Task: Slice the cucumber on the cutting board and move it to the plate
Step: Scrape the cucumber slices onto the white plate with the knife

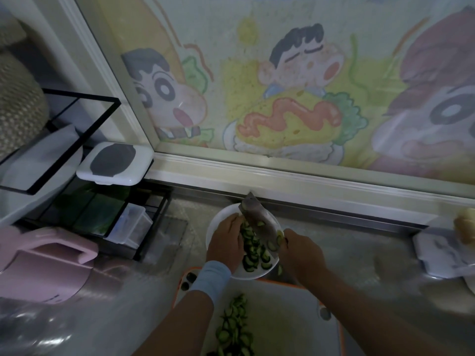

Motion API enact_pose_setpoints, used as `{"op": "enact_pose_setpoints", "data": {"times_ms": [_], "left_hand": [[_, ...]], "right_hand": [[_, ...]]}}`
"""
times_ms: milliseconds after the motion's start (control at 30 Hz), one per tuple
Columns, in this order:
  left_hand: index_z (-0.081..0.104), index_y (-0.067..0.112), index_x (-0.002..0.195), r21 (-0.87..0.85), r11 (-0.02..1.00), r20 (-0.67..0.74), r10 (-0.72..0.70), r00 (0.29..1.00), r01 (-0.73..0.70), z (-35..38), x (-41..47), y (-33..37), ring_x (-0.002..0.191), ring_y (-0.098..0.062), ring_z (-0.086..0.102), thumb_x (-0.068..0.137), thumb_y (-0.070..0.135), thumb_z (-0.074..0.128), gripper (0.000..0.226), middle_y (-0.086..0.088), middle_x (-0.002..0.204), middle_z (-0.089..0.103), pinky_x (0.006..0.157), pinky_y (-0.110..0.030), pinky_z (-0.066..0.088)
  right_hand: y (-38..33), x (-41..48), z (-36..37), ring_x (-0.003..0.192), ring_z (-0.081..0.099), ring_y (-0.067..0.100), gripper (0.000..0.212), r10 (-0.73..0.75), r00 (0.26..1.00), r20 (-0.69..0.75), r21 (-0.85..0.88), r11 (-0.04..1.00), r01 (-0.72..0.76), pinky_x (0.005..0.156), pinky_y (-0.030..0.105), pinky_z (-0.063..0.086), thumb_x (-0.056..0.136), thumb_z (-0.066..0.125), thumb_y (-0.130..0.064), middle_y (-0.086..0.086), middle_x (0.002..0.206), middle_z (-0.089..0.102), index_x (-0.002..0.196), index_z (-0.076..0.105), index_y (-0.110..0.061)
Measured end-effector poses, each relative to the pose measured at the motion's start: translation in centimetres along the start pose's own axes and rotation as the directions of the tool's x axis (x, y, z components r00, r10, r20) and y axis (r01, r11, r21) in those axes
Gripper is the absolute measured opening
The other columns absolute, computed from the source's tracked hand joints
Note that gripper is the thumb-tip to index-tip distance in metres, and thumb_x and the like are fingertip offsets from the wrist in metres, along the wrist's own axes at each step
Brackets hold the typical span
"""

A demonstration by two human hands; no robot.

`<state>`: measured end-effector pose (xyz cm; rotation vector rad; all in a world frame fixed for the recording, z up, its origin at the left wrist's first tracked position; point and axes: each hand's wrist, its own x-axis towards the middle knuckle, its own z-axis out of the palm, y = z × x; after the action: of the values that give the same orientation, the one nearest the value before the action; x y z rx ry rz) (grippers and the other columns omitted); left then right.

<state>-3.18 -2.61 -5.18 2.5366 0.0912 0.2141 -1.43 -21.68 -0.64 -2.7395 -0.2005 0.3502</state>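
White plate [219, 216]: under both hands, cucumber slices [253, 250] on it.
Right hand [301, 255]: grasps the knife [255, 214], blade tilted over the plate.
Left hand [226, 244]: released, straight fingers [237, 220] touch the cucumber slices.
Cutting board [285, 317]: behind the wrists, with cut cucumber [234, 327].

Smooth glossy white plate [223, 213] (ceramic or plastic, cannot tell). Over plate, knife [253, 211]: dull grey metal blade. Nearer than plate, cutting board [290, 312]: matt white plastic, orange rim. Right of plate, counter [347, 253]: metal, soft sheen. At plate's left edge, wristband [212, 277]: pale blue cloth. Far left of plate, appliance [43, 263]: smooth pink plastic.
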Motion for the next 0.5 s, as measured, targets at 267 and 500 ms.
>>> {"op": "enact_pose_setpoints", "data": {"times_ms": [267,500], "left_hand": [[0.028,0.014,0.146,0.083,0.971,0.221,0.202,0.954,-0.225,0.9,-0.7,-0.7,0.142,-0.020,0.019,0.091,0.009,0.048,0.059,-0.004,0.154,0.022,0.116,-0.037,0.021],[0.030,0.013,0.146,0.065,0.853,0.105,0.510,0.854,-0.518,0.2,-1.4,0.8,0.138,-0.022,0.026,0.083,0.002,0.048,0.067,-0.006,0.151,0.031,0.113,-0.032,0.020]], "right_hand": [[-0.9,0.3,0.6,0.073,0.053,0.021,0.029,0.033,0.999,-0.009,0.117,0.993,-0.032,0.064,0.030,0.039,0.102,0.028,-0.036,0.000,0.081,0.055,0.095,0.050,-0.018],[-2.2,0.4,1.2,0.083,0.056,0.025,0.019,0.004,0.995,0.099,0.383,0.923,-0.042,0.071,0.035,0.043,0.102,0.032,-0.021,0.006,0.092,0.057,0.093,0.048,-0.014]]}}
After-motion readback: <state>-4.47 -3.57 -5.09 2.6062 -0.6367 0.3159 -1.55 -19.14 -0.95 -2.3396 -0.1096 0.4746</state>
